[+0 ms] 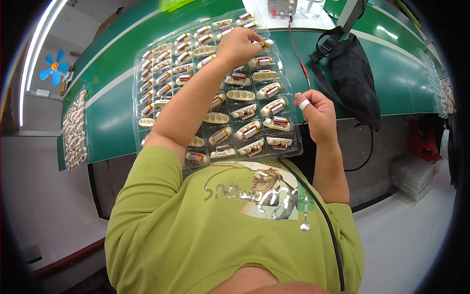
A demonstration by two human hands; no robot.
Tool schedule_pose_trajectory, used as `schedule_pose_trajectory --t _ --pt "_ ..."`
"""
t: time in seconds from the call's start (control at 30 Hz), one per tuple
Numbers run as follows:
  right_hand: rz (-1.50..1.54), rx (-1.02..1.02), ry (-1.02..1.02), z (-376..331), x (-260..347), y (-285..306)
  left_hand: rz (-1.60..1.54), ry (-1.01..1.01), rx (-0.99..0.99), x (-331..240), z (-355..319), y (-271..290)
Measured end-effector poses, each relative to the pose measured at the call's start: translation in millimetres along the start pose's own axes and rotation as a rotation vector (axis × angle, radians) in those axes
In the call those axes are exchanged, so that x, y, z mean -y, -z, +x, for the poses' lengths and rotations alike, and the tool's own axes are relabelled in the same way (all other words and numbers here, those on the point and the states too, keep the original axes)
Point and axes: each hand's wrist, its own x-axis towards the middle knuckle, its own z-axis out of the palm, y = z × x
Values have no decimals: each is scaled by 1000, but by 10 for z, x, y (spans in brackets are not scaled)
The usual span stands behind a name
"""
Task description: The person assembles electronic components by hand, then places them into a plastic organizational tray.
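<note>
A clear plastic tray [299, 147] lies before me with rows of cream oval shells [241, 95]. Many shells carry a small silver battery [275, 107] with red and yellow ends. My left hand [240, 46] reaches across the tray to its far right part. Its fingertips are closed at a small battery in a cream shell [266, 43], partly hidden by the fingers. Beside the tray's right edge, my right hand [320, 115] is closed, with a white band round one finger. Thin red and black wires [299, 56] run down into its curled fingers; their ends are hidden.
The wires come from a grey power box [282, 7] at the back. A black mesh bag [355, 73] with a strap lies on the green table [110, 132], right of the tray. Another filled tray [75, 132] stands at the left edge, and stacked clear trays [412, 179] are at lower right.
</note>
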Motion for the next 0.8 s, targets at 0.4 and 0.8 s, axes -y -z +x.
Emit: schedule_pose_trajectory --t 0.4,0.8 --pt "-284 45 192 60 12 -285 -1345 530 425 -605 -640 -65" --pt "-442 53 141 70 17 -268 -1109 466 379 -712 -719 -162"
